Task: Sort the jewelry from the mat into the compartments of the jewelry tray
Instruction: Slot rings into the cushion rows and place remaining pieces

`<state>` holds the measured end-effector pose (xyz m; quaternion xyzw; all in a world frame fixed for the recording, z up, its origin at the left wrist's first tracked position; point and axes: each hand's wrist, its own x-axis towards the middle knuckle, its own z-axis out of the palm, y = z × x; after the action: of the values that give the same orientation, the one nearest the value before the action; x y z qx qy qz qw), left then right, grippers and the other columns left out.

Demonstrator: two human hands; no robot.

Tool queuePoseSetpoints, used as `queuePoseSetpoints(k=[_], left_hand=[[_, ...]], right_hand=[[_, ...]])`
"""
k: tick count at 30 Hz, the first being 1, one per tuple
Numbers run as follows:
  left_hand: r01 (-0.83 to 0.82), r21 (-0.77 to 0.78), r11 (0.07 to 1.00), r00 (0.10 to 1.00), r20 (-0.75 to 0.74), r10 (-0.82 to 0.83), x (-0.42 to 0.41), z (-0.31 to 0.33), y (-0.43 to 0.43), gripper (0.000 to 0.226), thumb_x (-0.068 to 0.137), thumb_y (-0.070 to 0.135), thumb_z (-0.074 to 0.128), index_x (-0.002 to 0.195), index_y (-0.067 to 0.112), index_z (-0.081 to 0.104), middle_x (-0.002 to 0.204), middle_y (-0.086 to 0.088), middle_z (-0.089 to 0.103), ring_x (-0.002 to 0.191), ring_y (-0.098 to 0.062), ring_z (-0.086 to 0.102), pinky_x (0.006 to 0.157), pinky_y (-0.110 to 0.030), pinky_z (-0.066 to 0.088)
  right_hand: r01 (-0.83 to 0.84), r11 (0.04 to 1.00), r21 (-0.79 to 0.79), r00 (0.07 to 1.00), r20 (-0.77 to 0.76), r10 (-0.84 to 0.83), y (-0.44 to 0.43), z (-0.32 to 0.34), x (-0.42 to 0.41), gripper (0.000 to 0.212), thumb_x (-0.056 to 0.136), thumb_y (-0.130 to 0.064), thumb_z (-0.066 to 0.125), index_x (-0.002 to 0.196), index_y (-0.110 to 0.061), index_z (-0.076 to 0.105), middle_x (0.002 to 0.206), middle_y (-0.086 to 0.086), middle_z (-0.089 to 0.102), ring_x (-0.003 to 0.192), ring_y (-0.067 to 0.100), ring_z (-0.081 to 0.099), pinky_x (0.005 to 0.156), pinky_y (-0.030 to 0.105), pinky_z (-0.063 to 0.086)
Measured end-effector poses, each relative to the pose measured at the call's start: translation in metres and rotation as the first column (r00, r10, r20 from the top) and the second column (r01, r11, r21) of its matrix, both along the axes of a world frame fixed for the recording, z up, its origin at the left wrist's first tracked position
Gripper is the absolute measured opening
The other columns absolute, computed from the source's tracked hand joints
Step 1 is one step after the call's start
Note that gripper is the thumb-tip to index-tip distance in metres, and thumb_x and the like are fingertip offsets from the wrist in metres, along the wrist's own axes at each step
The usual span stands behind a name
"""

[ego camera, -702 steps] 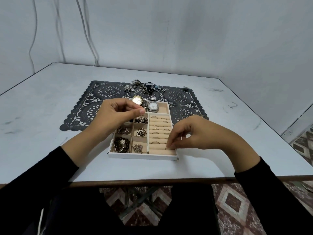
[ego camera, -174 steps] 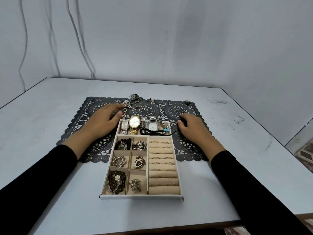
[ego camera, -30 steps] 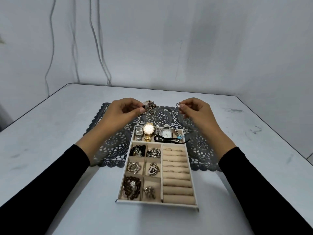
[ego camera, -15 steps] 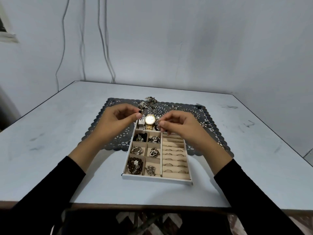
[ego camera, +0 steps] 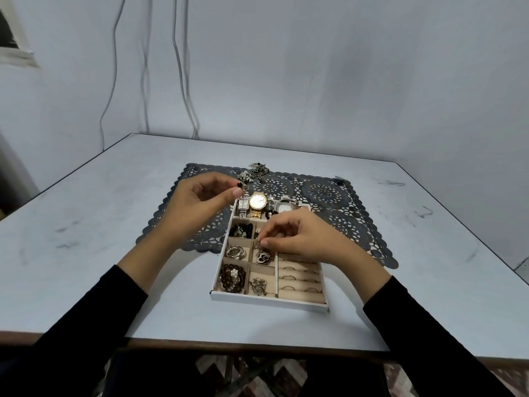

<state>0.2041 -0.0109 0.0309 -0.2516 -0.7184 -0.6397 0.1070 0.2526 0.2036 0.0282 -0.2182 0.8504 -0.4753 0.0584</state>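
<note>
Left hand (ego camera: 197, 207) is pinched on a small dark-beaded piece (ego camera: 243, 188) above the far left corner of the jewelry tray (ego camera: 269, 301), while a second tiny piece (ego camera: 259, 241) is pinched by the right hand (ego camera: 294, 237) over the middle compartments, judged nearer to release.

Beige tray (ego camera: 269, 299) — mostly filled, jewelry heap (ego camera: 256, 173) on dark mat (ego camera: 326, 193)

we wear long black sleeves on both arms. our left sleeve (ego camera: 94, 325) and our right sleeve (ego camera: 415, 333) are plain, matte dark cloth, fitted fairly close, and each ends short of the wrist, leaving part of the forearm bare. our left hand (ego camera: 197, 207) and right hand (ego camera: 297, 239) are bare, with short nails. low in the view more dark clothing (ego camera: 160, 376) shows, too dim to tell its cut.
</note>
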Motion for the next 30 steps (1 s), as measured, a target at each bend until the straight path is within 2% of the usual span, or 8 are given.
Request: queuePoseSetpoints(k=[2, 4, 7, 11, 16, 20, 24, 30], left_hand=[[0.003, 0.001, 1.0, 1.0, 0.006, -0.003, -0.001, 0.0, 0.0, 0.014, 0.078, 0.024, 0.073, 0.092, 0.021, 0.072, 0.084, 0.007, 0.075, 0.082, -0.008, 0.069, 0.076, -0.018, 0.056], [0.006, -0.002, 1.0, 1.0, 0.009, -0.006, -0.001, 0.0, 0.0, 0.013, 0.079, 0.023, 0.073, 0.092, 0.021, 0.072, 0.084, 0.007, 0.075, 0.081, -0.007, 0.069, 0.075, -0.017, 0.056], [0.011, -0.003, 1.0, 1.0, 0.014, -0.011, 0.0, 0.0, 0.0, 0.011, 0.08, 0.019, 0.073, 0.091, 0.022, 0.072, 0.083, 0.01, 0.075, 0.081, -0.004, 0.069, 0.073, -0.014, 0.053], [0.003, 0.004, 1.0, 1.0, 0.018, -0.003, 0.0, 0.0, 0.0, 0.015, 0.077, 0.025, 0.073, 0.092, 0.022, 0.073, 0.084, 0.008, 0.075, 0.081, -0.006, 0.069, 0.075, -0.017, 0.055], [-0.021, 0.051, 0.999, 1.0, 0.021, 0.02, 0.0, 0.002, 0.001, 0.015, 0.076, 0.027, 0.074, 0.09, 0.023, 0.072, 0.08, 0.011, 0.074, 0.078, -0.002, 0.067, 0.073, -0.015, 0.053], [-0.036, 0.087, 0.996, 0.999, 0.027, 0.034, 0.0, 0.003, 0.002, 0.013, 0.078, 0.022, 0.074, 0.091, 0.02, 0.072, 0.081, 0.012, 0.074, 0.079, -0.002, 0.068, 0.074, -0.014, 0.052], [-0.048, 0.099, 0.994, 0.999, 0.026, 0.046, -0.001, 0.003, 0.002, 0.015, 0.078, 0.025, 0.074, 0.092, 0.021, 0.073, 0.086, 0.009, 0.075, 0.084, -0.004, 0.069, 0.076, -0.014, 0.052], [-0.058, 0.105, 0.993, 0.998, 0.024, 0.055, -0.002, 0.003, 0.002, 0.013, 0.08, 0.022, 0.074, 0.092, 0.02, 0.073, 0.087, 0.008, 0.075, 0.083, -0.003, 0.068, 0.075, -0.014, 0.051]], right_hand=[[0.006, 0.999, 0.054, 1.0, -0.02, -0.005, 0.0, 0.001, 0.0, 0.008, 0.083, -0.009, 0.072, 0.091, -0.007, 0.074, 0.072, 0.0, 0.069, 0.06, 0.001, 0.056, 0.059, 0.015, 0.043], [0.014, 0.994, 0.108, 0.999, -0.046, -0.009, 0.002, 0.002, 0.0, 0.008, 0.083, -0.013, 0.072, 0.091, -0.011, 0.074, 0.076, 0.002, 0.071, 0.063, 0.004, 0.058, 0.061, 0.02, 0.046], [0.039, 0.985, 0.168, 0.995, -0.096, -0.023, 0.005, 0.006, 0.002, 0.008, 0.082, -0.017, 0.073, 0.09, -0.015, 0.075, 0.077, -0.004, 0.072, 0.067, 0.006, 0.062, 0.064, 0.025, 0.05], [0.045, 0.973, 0.227, 0.991, -0.133, -0.015, 0.008, 0.008, 0.003, 0.008, 0.083, -0.018, 0.073, 0.088, -0.024, 0.076, 0.078, -0.005, 0.073, 0.074, 0.017, 0.067, 0.07, 0.039, 0.055], [0.025, 0.955, 0.295, 0.985, -0.171, 0.027, 0.01, 0.007, 0.004, 0.009, 0.081, -0.018, 0.074, 0.088, -0.023, 0.077, 0.077, -0.011, 0.071, 0.07, 0.011, 0.063, 0.061, 0.027, 0.051], [0.018, 0.959, 0.284, 0.981, -0.191, 0.038, 0.008, 0.007, 0.004, 0.009, 0.082, -0.018, 0.073, 0.089, -0.023, 0.076, 0.078, -0.011, 0.071, 0.072, 0.011, 0.064, 0.063, 0.029, 0.052], [0.041, 0.966, 0.257, 0.966, -0.256, 0.027, 0.003, 0.004, 0.003, 0.01, 0.083, -0.016, 0.072, 0.091, -0.018, 0.077, 0.08, -0.011, 0.071, 0.072, 0.005, 0.063, 0.059, 0.013, 0.044], [0.017, 0.926, 0.377, 0.963, -0.254, 0.086, 0.002, 0.007, 0.004, 0.011, 0.083, -0.017, 0.072, 0.093, -0.018, 0.077, 0.077, -0.023, 0.062, 0.072, -0.005, 0.06, 0.06, 0.008, 0.041]])
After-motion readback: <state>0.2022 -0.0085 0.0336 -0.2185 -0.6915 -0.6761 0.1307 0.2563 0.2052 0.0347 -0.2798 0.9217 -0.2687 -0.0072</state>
